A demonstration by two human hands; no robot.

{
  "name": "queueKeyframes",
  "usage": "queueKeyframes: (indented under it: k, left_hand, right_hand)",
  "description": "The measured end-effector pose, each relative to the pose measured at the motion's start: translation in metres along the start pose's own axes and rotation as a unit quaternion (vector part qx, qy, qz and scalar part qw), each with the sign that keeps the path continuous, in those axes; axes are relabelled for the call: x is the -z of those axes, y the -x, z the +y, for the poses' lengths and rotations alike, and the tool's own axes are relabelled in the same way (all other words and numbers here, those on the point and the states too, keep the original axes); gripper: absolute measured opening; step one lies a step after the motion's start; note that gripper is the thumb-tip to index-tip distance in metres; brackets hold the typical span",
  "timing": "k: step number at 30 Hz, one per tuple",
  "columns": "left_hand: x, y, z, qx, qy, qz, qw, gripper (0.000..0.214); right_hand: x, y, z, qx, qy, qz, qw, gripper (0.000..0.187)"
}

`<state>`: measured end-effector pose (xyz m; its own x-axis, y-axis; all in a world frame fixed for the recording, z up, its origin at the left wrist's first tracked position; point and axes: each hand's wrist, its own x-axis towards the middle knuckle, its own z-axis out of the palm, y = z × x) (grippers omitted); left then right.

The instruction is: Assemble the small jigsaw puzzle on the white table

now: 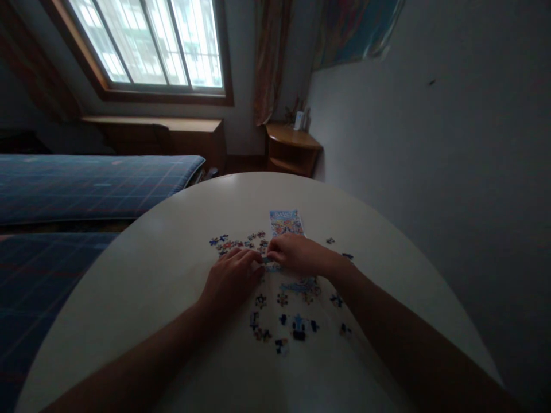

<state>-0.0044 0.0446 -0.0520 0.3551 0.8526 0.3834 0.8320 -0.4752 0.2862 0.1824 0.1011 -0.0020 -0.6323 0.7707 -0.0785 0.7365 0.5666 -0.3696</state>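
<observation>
L hand (232, 278) & R hand (297, 252) are both over the round white worktop (150, 258), fingertips v. close tog. L fingers (252, 256) bent, slightly apart, tips down next to a lt-blue puzzle bit (272, 267); can't tell if they grip it or just touch. R fingers (275, 248) curled in, nearly closed, right above same bit; can't tell if a pc is pinched betw. them.

Cluster of loose pcs (228, 245) lies just beyond L fingers, partly hidden by L hand. Printed card w/ colourful pic (286, 222) just beyond R fingers, its near edge hidden behind R hand. On near side of R fingers: bluish joined section (299, 285), partly covered by R hand. Farther toward person: single pc (260, 301), another pc (282, 299), small blue/black group (298, 326), plus a curved run of pcs (260, 332) to its L. Right of R fingers, well apart: lone pc (330, 241).

Bkgd, far beyond fingers: window (159, 46), corner shelf (293, 135); bed (86, 183) off L.
</observation>
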Motion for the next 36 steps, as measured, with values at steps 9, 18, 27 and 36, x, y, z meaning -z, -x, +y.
queueKeyframes:
  k: [9,18,27,36]
  left_hand:
    - [0.0,0.001,-0.001,-0.014,0.006,0.017,1.0,0.007]
    - [-0.002,0.001,-0.002,-0.059,0.007,0.029,0.998,0.017]
    - [0.0,0.001,-0.001,-0.053,-0.006,0.001,0.999,0.014]
    - [-0.001,0.002,0.0,-0.051,-0.011,0.011,0.999,0.014]
  right_hand:
    - [-0.001,-0.005,-0.001,-0.005,0.0,-0.022,1.0,0.017]
    - [-0.006,-0.006,0.002,0.001,-0.009,-0.008,1.0,0.014]
    - [0.002,0.009,0.0,0.015,-0.009,0.03,0.999,0.016]
    - [-0.017,0.043,-0.002,0.022,0.064,0.104,0.992,0.016]
